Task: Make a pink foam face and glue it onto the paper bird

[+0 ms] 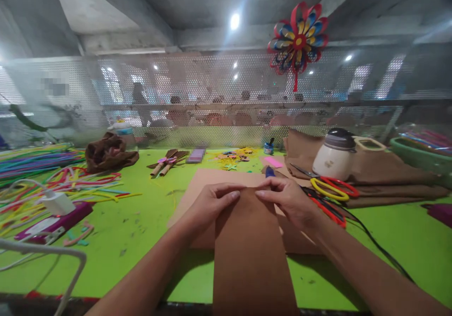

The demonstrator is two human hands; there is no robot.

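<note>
A long strip of brown paper (250,255) runs from the middle of the view down past the table's front edge. My left hand (219,204) pinches its far left corner between thumb and fingers. At the far right corner, my right hand (287,200) grips the same strip, thumb on top. Under both hands lies a light brown cardboard sheet (205,179), partly covered by the strip. Just beyond my right hand shows the dark blue end of a tool (270,171), its kind unclear. Red-handled scissors (326,210) rest right of that hand.
Yellow-and-red-handled scissors (330,189) lie by a white jar with a dark lid (335,156) and folded brown sheets (388,170). Leftward are colourful pipe cleaners (45,165) and a purple power strip (52,224). Small brown rolls (167,163) and yellow scraps (235,156) lie farther back.
</note>
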